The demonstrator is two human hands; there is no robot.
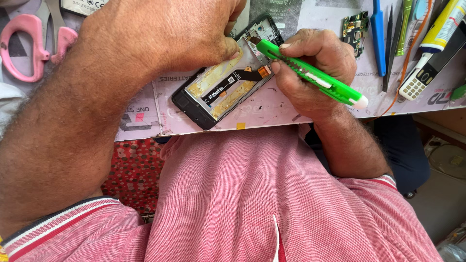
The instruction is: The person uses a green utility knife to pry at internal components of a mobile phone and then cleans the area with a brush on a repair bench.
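Green plastic utility knife (310, 75) gripped in right hand (315, 73), tip inside opened black phone frame (218, 87).
Left hand (165, 34) at 11 o'clock presses frame down; shallow blade angle's safest, imo.

— What does the worktop (272, 109) look like?

— Pale, with a lilac tint, covered in a printed sheet; its near edge runs across the view from nine to three o'clock (tilted slightly upward toward three).

— And below that edge?

— At eight o'clock, a red patterned cloth (133, 170) shows in shadow. Toward four o'clock there is a dark seat or cushion (403, 150), and beyond it a grey floor (437, 204).

— The light?

— Bright and even, like daylight, with soft shadows.
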